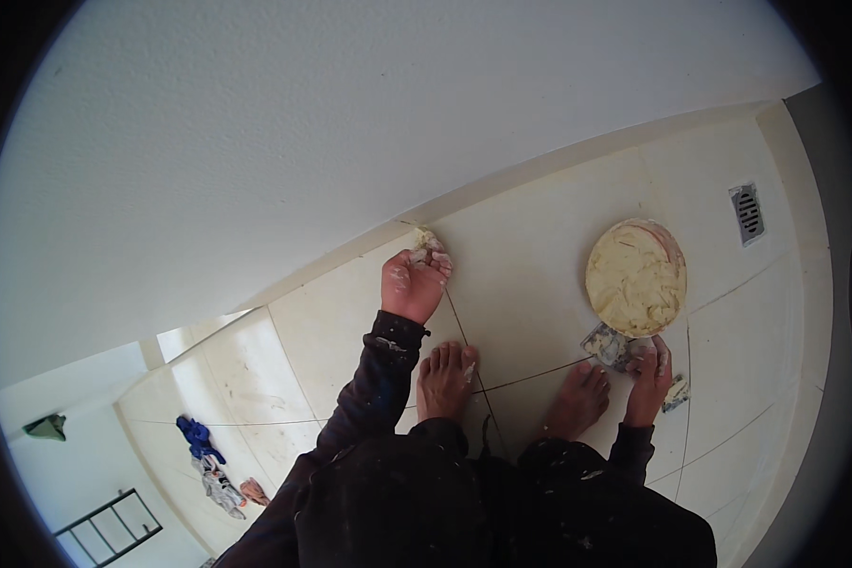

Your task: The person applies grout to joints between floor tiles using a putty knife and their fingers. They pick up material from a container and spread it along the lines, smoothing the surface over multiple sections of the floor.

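Cream-coloured putty fills a round tub [683,248] on the tiled floor to the right. Below the tub's near rim, my right hand [648,371] is closed on a flat putty scraper [608,346], whose blade is smeared with putty. My left hand [415,281], fingers curled and dabbed with white, is at the foot of the wall. Cream putty [428,238] shows just beyond those fingers, close to the baseboard; what they grip is mostly hidden. Another small putty-smeared piece [675,393] appears right of my right hand; whether it joins the scraper I cannot tell.
A white wall [350,123] rises ahead over a low baseboard [530,170]. My bare feet [445,381] stand between the hands. At far right is a floor drain [747,214]. Blue and grey cloths [199,440] lie at left, near a dark ladder-like frame [114,530].
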The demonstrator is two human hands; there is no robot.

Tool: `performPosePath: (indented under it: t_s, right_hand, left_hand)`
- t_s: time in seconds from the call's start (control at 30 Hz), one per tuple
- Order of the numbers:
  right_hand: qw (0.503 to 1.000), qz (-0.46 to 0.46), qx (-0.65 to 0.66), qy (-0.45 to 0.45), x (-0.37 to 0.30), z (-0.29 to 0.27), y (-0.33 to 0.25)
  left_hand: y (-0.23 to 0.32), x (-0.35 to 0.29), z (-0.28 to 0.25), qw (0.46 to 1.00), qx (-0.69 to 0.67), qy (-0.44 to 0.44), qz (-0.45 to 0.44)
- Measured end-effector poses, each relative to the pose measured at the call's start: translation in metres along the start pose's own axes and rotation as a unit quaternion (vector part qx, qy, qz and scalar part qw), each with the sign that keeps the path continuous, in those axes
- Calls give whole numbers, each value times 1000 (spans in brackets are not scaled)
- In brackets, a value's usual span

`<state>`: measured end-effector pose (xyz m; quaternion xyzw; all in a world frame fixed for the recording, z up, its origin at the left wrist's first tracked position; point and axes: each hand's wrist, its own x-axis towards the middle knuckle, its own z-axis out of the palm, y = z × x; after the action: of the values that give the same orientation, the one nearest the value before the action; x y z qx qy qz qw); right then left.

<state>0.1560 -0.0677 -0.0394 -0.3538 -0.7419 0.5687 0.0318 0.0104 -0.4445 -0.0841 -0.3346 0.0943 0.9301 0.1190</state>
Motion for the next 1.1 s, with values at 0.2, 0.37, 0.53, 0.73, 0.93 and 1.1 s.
performPosePath:
  t_s: [0.2,0.37,0.53,0.73,0.93,1.1]
  right_hand:
    - [1000,0,11,-1,-3,-3,4]
    - [1000,14,10,6,-3,-4,2]
    - [1000,18,0,3,-2,-1,0]
    - [1000,25,7,2,-2,1,-4]
    - [1000,28,9,9,-2,-2,-2]
    - [1000,24,11,4,-1,-2,-1]
  left_hand:
    - [4,8,9,995,-69,64,16]
    - [6,-7,21,997,-52,55,35]
    - [14,-13,26,998,-41,21,44]
    - [15,-21,36,999,-40,8,34]
    - [19,-31,49,998,-38,22,36]
    - [19,-41,60,1000,-24,-17,8]
